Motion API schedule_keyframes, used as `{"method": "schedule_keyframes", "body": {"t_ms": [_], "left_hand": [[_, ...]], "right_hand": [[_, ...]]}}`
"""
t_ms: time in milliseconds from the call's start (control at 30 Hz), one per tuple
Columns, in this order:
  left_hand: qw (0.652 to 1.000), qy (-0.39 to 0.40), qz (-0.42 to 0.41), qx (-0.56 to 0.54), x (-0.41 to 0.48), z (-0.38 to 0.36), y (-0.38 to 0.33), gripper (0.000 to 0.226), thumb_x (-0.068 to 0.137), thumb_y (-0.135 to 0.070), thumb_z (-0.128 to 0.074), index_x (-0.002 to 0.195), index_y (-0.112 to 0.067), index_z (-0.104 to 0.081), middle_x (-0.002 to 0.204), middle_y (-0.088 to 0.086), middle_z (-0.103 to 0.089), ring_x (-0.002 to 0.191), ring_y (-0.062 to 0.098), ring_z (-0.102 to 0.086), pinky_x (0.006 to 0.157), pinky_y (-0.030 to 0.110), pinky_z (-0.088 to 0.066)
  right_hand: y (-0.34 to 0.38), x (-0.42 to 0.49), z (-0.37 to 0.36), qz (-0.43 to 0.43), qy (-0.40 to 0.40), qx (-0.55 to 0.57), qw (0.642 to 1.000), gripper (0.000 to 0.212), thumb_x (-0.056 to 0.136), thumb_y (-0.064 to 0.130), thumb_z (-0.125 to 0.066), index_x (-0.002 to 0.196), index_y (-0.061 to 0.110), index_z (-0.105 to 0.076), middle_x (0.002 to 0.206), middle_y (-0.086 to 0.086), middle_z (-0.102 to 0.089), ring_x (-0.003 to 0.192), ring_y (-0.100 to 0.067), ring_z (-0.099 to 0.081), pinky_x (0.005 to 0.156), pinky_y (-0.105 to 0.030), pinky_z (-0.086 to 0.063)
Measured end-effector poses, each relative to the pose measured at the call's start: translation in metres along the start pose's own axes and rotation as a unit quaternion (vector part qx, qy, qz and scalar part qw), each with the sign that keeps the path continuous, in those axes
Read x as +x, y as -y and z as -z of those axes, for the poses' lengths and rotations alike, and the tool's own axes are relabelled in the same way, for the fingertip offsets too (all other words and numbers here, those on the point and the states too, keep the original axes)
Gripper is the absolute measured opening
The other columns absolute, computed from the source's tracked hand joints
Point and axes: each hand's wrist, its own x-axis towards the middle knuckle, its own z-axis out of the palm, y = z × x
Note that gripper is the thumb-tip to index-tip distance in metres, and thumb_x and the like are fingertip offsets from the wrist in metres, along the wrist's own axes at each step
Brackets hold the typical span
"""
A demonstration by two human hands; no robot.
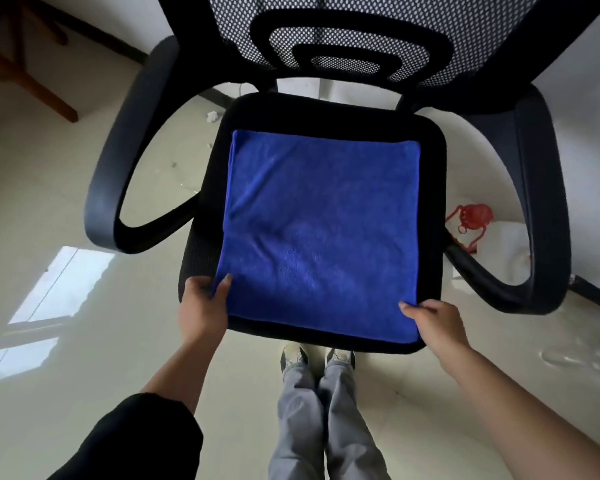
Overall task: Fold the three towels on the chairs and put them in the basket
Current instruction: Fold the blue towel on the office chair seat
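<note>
A blue towel [321, 230] lies flat on the seat of a black office chair [432, 188], covering most of the cushion. My left hand [203, 306] pinches the towel's near left corner at the seat's front edge. My right hand [433, 323] pinches the near right corner. Both far corners rest on the seat near the mesh backrest. No basket and no other towels are in view.
The chair's armrests [108, 188] curve out on both sides. A wooden table leg [32, 81] stands at the far left. A red plastic bag [471, 220] and a white bag lie on the glossy floor at the right. My legs and shoes [317, 358] are below the seat's front.
</note>
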Motion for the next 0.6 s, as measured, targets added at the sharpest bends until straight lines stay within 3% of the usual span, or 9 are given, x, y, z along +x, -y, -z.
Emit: {"method": "schedule_keyframes", "body": {"t_ms": [100, 167, 233, 300, 433, 500, 600], "left_hand": [[0.999, 0.012, 0.043, -0.014, 0.001, 0.005, 0.011, 0.036, 0.088, -0.040, -0.062, 0.093, -0.005, -0.067, 0.077, 0.007, -0.061, 0.075, 0.031, -0.058, 0.065, 0.032, -0.043], [0.996, 0.027, 0.082, -0.038, -0.001, 0.006, 0.021, 0.036, 0.085, -0.040, -0.066, 0.091, -0.005, -0.068, 0.074, 0.007, -0.062, 0.072, 0.032, -0.061, 0.067, 0.035, -0.052], [0.989, 0.047, 0.112, -0.085, -0.004, 0.004, 0.025, 0.035, 0.086, -0.037, -0.067, 0.095, -0.004, -0.065, 0.084, 0.008, -0.063, 0.073, 0.030, -0.063, 0.076, 0.044, -0.058], [0.980, 0.069, 0.137, -0.126, -0.007, 0.005, 0.024, 0.035, 0.088, -0.032, -0.066, 0.103, -0.001, -0.060, 0.096, 0.012, -0.061, 0.071, 0.028, -0.062, 0.074, 0.045, -0.059], [0.972, 0.100, 0.158, -0.142, -0.009, 0.016, 0.019, 0.032, 0.084, -0.023, -0.072, 0.104, -0.002, -0.058, 0.105, 0.017, -0.060, 0.066, 0.025, -0.060, 0.047, 0.027, -0.058], [0.970, 0.105, 0.151, -0.161, -0.009, 0.025, 0.011, 0.035, 0.083, -0.015, -0.073, 0.111, -0.005, -0.055, 0.109, 0.014, -0.057, 0.069, 0.024, -0.060, 0.042, 0.024, -0.056], [0.968, 0.129, 0.103, -0.187, -0.004, 0.043, -0.016, 0.035, 0.084, -0.010, -0.070, 0.116, -0.015, -0.056, 0.104, 0.013, -0.059, 0.067, 0.022, -0.061, 0.042, 0.022, -0.054]], "right_hand": [[-0.004, 0.002, 0.006, -0.008, 0.012, 0.007, 1.000, 0.032, 0.088, 0.026, -0.066, 0.077, -0.001, -0.055, 0.084, -0.023, -0.062, 0.079, -0.038, -0.061, 0.074, -0.045, -0.054], [-0.007, 0.002, 0.010, -0.007, 0.021, -0.010, 1.000, 0.030, 0.090, 0.028, -0.063, 0.084, -0.001, -0.057, 0.095, -0.023, -0.065, 0.089, -0.040, -0.064, 0.086, -0.053, -0.053], [-0.008, 0.002, 0.012, -0.003, 0.038, -0.017, 0.999, 0.030, 0.091, 0.030, -0.061, 0.089, 0.000, -0.059, 0.102, -0.024, -0.066, 0.093, -0.040, -0.064, 0.087, -0.052, -0.051], [-0.007, 0.000, 0.016, -0.006, 0.056, -0.015, 0.998, 0.031, 0.090, 0.030, -0.062, 0.092, 0.000, -0.060, 0.106, -0.024, -0.066, 0.098, -0.041, -0.064, 0.088, -0.053, -0.051], [-0.002, -0.010, 0.030, -0.029, 0.088, 0.001, 0.996, 0.024, 0.087, 0.018, -0.069, 0.084, 0.001, -0.052, 0.100, -0.017, -0.066, 0.077, -0.033, -0.068, 0.079, -0.047, -0.058], [0.004, -0.012, 0.036, -0.031, 0.080, 0.014, 0.996, 0.024, 0.085, 0.011, -0.071, 0.095, 0.004, -0.050, 0.100, -0.017, -0.065, 0.068, -0.031, -0.067, 0.070, -0.043, -0.060], [0.021, -0.012, 0.046, 0.002, 0.073, 0.069, 0.995, 0.018, 0.088, 0.004, -0.061, 0.102, 0.015, -0.057, 0.104, -0.015, -0.063, 0.073, -0.033, -0.068, 0.059, -0.037, -0.057]]}}
